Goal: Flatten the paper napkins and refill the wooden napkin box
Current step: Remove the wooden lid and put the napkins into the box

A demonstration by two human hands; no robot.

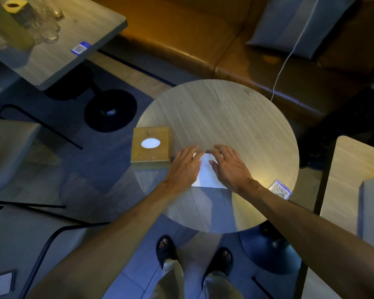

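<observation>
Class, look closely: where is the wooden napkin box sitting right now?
In the head view, the wooden napkin box sits at the left edge of the round table, beside the left hand.

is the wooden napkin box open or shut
Shut: the wooden napkin box has its top in place, and white shows through the oval slot in that top.

The round pale wood surface (pixel 225 117) shows fine straight grain. The flat paper napkin (pixel 206 176) is plain white. The square honey-brown wooden napkin box (pixel 161 155) has a white oval (pixel 151 143) in its top. The small black-and-white QR card (pixel 280 189) is edged in blue. The leather sofa (pixel 181 39) is orange-brown.
</observation>
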